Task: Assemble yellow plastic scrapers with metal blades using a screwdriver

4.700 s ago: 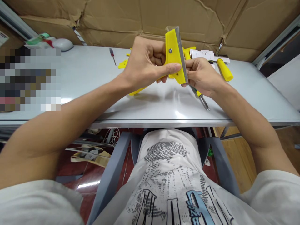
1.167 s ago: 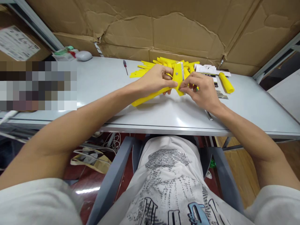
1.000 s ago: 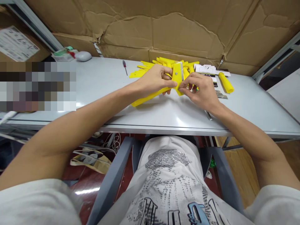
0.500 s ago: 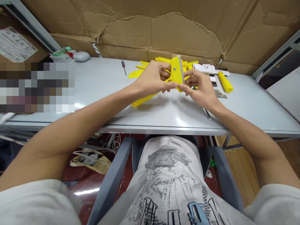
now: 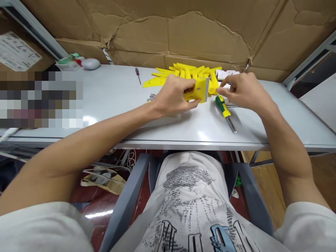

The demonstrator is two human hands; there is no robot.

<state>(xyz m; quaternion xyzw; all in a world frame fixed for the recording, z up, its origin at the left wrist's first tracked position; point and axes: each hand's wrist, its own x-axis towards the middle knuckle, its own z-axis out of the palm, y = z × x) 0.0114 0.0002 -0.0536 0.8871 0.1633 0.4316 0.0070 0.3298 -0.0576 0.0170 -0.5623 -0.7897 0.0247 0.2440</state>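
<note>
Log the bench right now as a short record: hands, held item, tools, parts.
left hand: gripping the yellow scraper
scraper: raised above the table, metal blade facing the right hand
right hand: fingers bent, apart from the scraper; cannot tell if it pinches anything small
near right hand: green-and-yellow screwdriver lying on the table, shaft toward the front edge
back of table: pile of yellow parts
left of pile: small dark-handled screwdriver
</note>
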